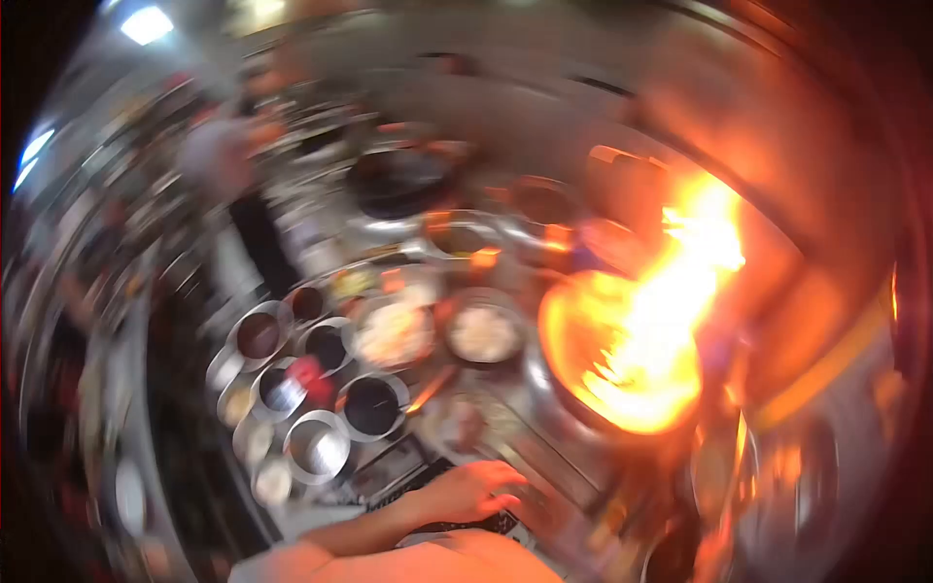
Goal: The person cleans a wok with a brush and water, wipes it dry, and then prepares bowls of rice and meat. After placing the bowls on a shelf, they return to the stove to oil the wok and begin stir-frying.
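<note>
My left hand (478,492) is at the bottom middle, blurred, with its fingers partly bent and apart. I see nothing held in it. It is near the edge of the metal counter, below a group of bowls. To the right, a wok (559,325) holds tall, bright flames (671,321) that lean up and to the right. My right hand cannot be made out in the glare and blur. Nearest my left hand are a steel pot (317,447) with a pale, shiny content and a pot of dark liquid (373,405).
Behind the pots are a bowl of pale food (483,333) and a bowl of whitish-orange pieces (393,332). A large dark wok (400,182) sits farther back. Another person (219,160) stands at the back left. A red item (309,377) lies among the pots.
</note>
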